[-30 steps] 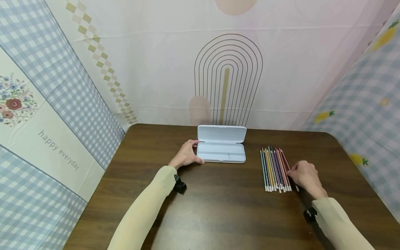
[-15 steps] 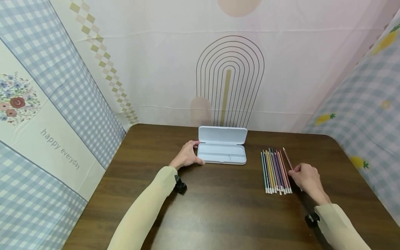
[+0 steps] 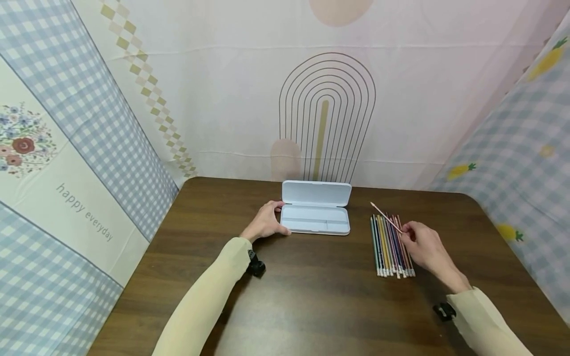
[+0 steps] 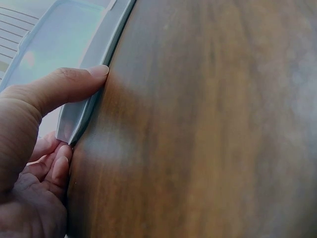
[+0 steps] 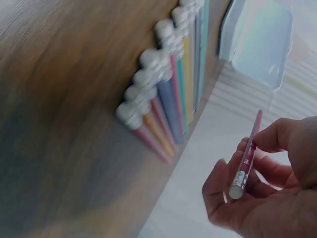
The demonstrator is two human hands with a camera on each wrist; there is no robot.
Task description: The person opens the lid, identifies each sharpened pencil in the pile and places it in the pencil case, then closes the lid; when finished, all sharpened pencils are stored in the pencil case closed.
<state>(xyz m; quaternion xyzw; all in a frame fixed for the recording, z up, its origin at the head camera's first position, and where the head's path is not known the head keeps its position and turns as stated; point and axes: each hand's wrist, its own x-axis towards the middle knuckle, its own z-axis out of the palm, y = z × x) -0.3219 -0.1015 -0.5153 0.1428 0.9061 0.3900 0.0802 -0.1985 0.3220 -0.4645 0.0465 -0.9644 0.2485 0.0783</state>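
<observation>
Right grip [image 3: 425, 245] pinches one pencil [image 3: 385, 217] over the pencil row [image 3: 390, 249]; left grip [image 3: 266, 220], spread wide, clasps the case [image 3: 305, 210] near the desk's [image 3: 311, 296] back edge (presumably steadying it).

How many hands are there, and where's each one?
2: the left hand grips the left end of the pencil case, and the right hand holds a pencil.

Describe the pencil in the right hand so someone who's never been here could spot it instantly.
On the brown table, look right of the open pale-blue case to the row of pencils. Over that row, the right hand pinches one reddish-pink pencil. Unlike its neighbours, lying side by side, it is lifted and slants across them.
</observation>
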